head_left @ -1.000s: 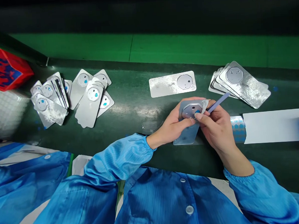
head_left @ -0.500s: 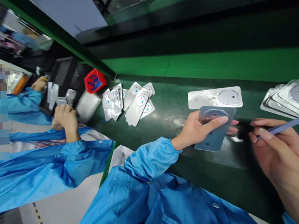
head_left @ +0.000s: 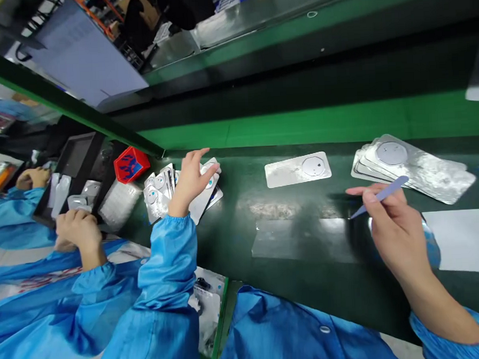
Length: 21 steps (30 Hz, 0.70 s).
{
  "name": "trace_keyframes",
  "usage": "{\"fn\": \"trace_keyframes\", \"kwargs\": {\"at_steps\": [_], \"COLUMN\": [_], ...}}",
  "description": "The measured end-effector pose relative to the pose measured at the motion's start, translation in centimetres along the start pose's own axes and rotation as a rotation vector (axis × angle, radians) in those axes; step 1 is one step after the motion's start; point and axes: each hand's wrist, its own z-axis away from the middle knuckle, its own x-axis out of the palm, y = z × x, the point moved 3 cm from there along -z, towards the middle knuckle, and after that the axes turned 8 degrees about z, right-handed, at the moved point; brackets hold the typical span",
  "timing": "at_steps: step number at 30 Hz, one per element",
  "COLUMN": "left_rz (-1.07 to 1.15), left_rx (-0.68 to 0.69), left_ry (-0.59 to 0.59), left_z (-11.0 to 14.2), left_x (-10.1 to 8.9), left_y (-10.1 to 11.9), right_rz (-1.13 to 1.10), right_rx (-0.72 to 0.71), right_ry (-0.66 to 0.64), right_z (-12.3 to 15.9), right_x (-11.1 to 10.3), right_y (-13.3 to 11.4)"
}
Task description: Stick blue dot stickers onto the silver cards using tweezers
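Note:
My left hand [head_left: 192,177] is over a loose pile of silver phone-sized plates [head_left: 201,205], thumb and fingers apart. It covers part of the pile, and I cannot tell whether it touches the top plate. My right hand [head_left: 394,219] pinches slim purple tweezers [head_left: 385,194], their pointed tip angled down to the left above a clear film strip [head_left: 307,240] on the green bench. Beyond the strip lies a single silver plate [head_left: 287,172] with a round, light-coloured patch at its right end. A fanned stack of similar plates [head_left: 432,177] lies behind my right hand.
Left of the pile are another bunch of plates [head_left: 158,197], a red box [head_left: 131,165] with blue inside, and a clear plastic pack [head_left: 118,204]. A co-worker's hands [head_left: 79,233] are at the far left. White paper [head_left: 465,240] lies at right; a green ledge [head_left: 280,126] runs behind.
My left hand has gone left to the pile, and the bluish plate it held is out of it. My right hand still holds the tweezers, now tipped over the film strip. The view has shifted.

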Motion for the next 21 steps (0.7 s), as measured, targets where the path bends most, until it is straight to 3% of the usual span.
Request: {"fn": "trace_keyframes", "kwargs": {"at_steps": [3,6,9,13,15,17,19,21], "left_rz": [0.05,0.022,0.033,-0.005,-0.083,-0.098,0.047,0.326], "left_rx": [0.148,0.238,0.227,0.195,0.199,0.236,0.317,0.394], "left_ry": [-0.156,-0.299,-0.334,-0.436,-0.511,-0.512,-0.461,-0.48], "left_z": [-1.2,-1.7,-2.7,-4.8,-5.6,-5.8,-5.2,-3.6], "left_x": [5.9,12.4,16.2,17.2,16.7,15.7,14.2,12.4], "left_y": [5.7,12.0,16.0,17.7,17.7,17.7,17.9,18.3], "right_rz": [0.097,-0.069,-0.163,-0.066,-0.036,-0.008,0.03,0.072], "right_rx": [-0.018,-0.02,-0.025,-0.006,0.016,0.053,0.083,0.082], "right_ry": [0.114,0.164,0.155,0.044,-0.096,-0.268,-0.409,-0.469], "right_z": [-0.8,-1.6,-2.0,-1.7,-1.3,-0.6,0.2,1.0], "right_x": [-1.3,-2.7,-4.2,-6.4,-7.3,-7.8,-8.1,-8.1], "right_y": [-0.2,0.1,1.2,2.8,3.3,3.7,3.8,3.8]}}
